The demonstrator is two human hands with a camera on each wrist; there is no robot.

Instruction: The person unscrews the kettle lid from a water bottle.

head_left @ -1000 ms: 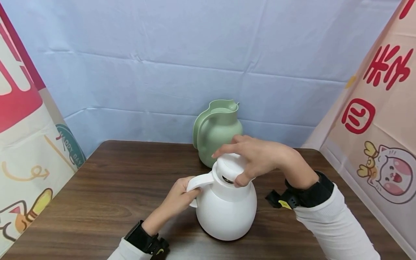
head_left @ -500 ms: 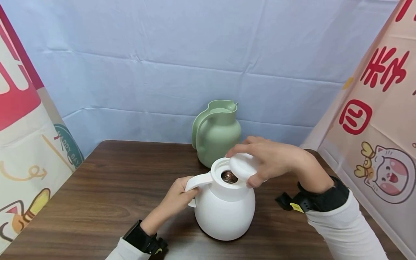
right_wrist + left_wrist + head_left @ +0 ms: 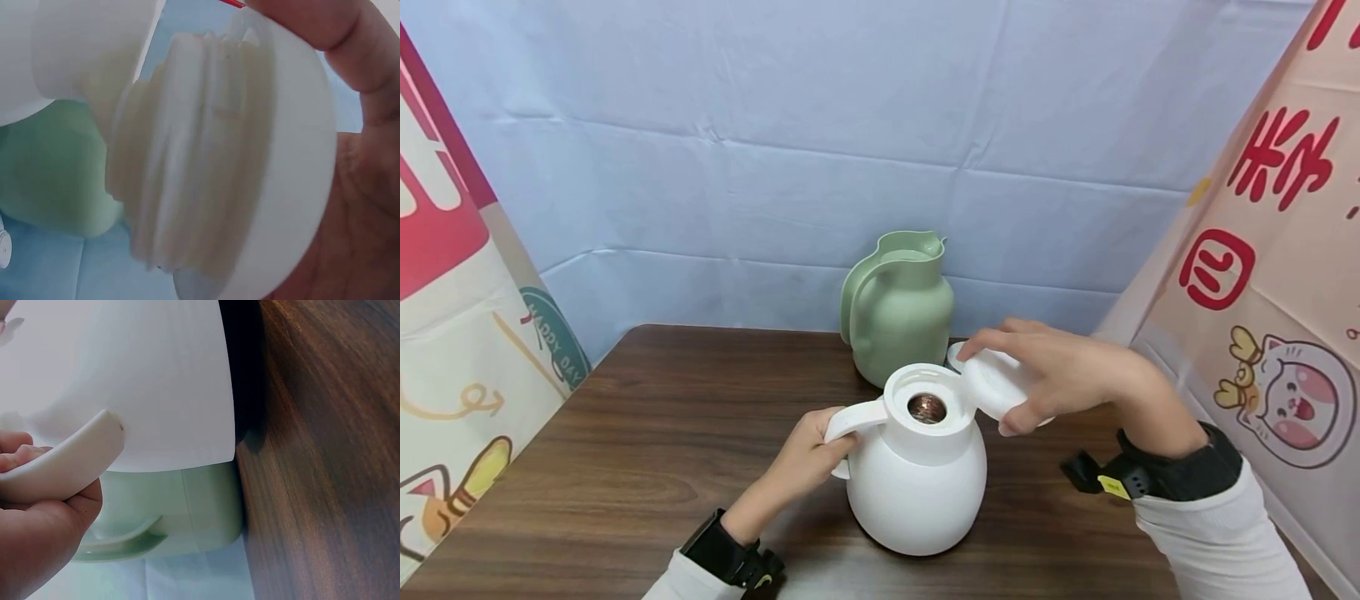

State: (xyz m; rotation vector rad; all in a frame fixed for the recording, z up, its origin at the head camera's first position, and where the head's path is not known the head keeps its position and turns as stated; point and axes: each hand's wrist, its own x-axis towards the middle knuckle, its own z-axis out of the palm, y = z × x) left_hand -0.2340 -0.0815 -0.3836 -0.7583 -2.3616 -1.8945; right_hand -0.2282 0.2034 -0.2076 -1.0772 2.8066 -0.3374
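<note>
A round white thermos jug (image 3: 917,492) stands upright on the table, its mouth uncovered and a coppery inside showing. My left hand (image 3: 808,450) grips the jug's handle (image 3: 69,459), fingers curled round it. My right hand (image 3: 1060,375) holds the white lid (image 3: 996,383) by its rim, just right of the jug's mouth and tilted. Screw threads on the lid (image 3: 206,150) show in the right wrist view. Part of my right palm is hidden behind the lid.
A green jug (image 3: 902,308) stands close behind the white one. Beside it sits a small white-topped item (image 3: 955,357), partly hidden. A pale blue cloth (image 3: 775,167) hangs behind the brown wooden table (image 3: 662,417); printed cloths hang left and right.
My right hand has lifted the lid off the jug's mouth and carried it to the right, uncovering the opening. The left hand keeps hold of the handle.
</note>
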